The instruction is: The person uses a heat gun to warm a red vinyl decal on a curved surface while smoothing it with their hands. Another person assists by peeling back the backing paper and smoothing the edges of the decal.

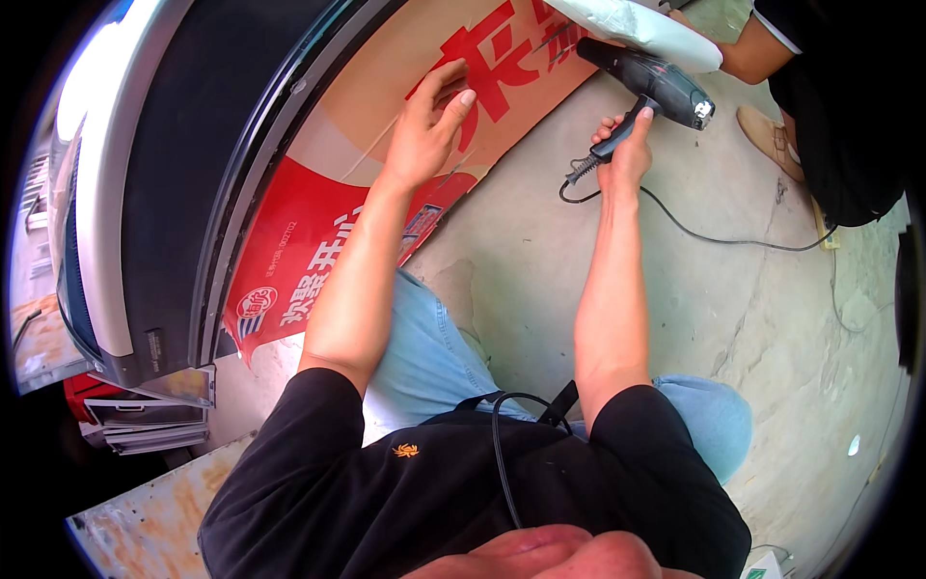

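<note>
My right hand (pixel 623 150) is closed around the handle of a black hair dryer (pixel 662 83), its nozzle aimed up and left toward the printed panel. A coiled strain relief and black cord (pixel 712 235) run from the handle. Over a large red-and-beige printed film (pixel 289 210) is my left hand (pixel 427 127), empty, with thumb and loosely curled fingers apart. Whether it touches the film I cannot tell. The film bears large characters and covers the side of a big appliance, perhaps a freezer, with a dark top (pixel 192 130). Its lower left corner hangs loose.
At upper right, another person's arm (pixel 752 54) is beside a white wrapped roll or sheet (pixel 644 29); their tan shoe (pixel 770 141) stands on the concrete floor (pixel 528 289). The dryer cord reaches a power strip (pixel 826 228). Rusty metal sheeting (pixel 159 506) lies lower left.
</note>
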### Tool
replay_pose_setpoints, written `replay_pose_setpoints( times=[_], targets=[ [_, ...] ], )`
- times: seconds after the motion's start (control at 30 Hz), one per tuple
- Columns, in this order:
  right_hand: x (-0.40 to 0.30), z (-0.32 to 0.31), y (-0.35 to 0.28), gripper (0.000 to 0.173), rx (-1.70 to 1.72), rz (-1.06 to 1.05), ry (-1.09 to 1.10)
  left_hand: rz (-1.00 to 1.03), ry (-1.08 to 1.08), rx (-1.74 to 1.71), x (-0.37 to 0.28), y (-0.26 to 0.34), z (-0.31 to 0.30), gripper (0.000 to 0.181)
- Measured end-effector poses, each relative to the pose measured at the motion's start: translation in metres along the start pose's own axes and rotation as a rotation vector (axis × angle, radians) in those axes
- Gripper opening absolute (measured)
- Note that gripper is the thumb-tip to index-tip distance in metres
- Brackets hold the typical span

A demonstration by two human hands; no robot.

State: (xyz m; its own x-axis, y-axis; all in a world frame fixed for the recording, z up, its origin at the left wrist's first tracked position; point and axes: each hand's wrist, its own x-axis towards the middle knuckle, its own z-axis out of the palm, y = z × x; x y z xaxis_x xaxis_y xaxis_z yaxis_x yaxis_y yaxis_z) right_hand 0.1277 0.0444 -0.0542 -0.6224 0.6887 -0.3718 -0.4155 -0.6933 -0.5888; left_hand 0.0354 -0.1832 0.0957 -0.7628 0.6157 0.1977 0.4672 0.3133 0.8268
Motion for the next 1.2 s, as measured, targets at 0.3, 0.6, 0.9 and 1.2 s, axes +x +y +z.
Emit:
replay_pose_setpoints(
  times=[0.3,0.6,0.9,1.2],
  targets=[
    [0.009,0.002,0.001,0.056,0.052,0.031,-0.030,0.000,0.018,0.032,-0.012,-0.013,-0.002,0.054],
    [-0.026,0.021,-0.007,0.055,0.074,0.039,-0.162,0.005,0.031,0.063,-0.007,-0.005,-0.001,0.054],
    [-0.058,0.046,-0.028,0.054,-0.042,-0.043,-0.358,0.029,0.075,-0.005,0.006,-0.001,0.005,0.053],
    [-0.070,0.052,-0.040,0.061,-0.122,-0.104,-0.545,0.027,0.103,-0.027,0.017,-0.010,0.021,0.051]
  ],
)
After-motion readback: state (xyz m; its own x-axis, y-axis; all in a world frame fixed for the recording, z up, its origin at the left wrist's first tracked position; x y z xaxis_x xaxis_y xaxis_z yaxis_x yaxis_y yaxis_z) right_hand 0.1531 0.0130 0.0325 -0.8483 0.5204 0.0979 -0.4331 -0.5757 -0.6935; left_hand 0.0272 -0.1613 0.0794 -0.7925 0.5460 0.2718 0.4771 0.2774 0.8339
